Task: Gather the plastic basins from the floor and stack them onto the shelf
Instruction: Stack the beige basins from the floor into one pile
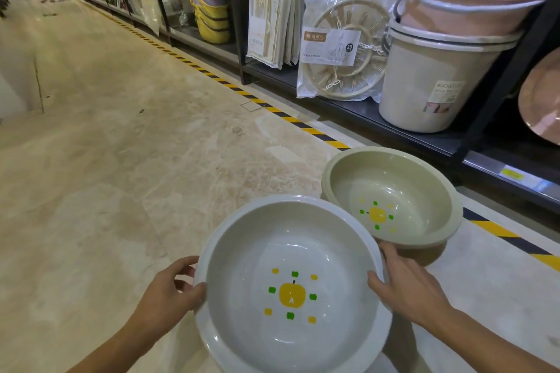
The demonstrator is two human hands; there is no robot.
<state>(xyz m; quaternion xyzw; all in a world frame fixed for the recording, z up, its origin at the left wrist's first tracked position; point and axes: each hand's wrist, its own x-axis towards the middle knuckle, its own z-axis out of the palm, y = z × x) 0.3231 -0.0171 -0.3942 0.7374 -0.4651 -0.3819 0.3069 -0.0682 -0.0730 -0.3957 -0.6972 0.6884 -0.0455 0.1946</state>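
Left hand [169, 291] and right hand [406, 285] each grip white basin [291, 288] rim, fingers curled; green basin [391, 197] on floor [121, 160], far right, touching.

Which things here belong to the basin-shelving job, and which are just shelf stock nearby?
Job: grey basin, gripped at its rim by left hand and right hand; green basin on the floor; shelf.
Not involved: beige bucket, pink buckets, bagged peg hanger, yellow baskets.
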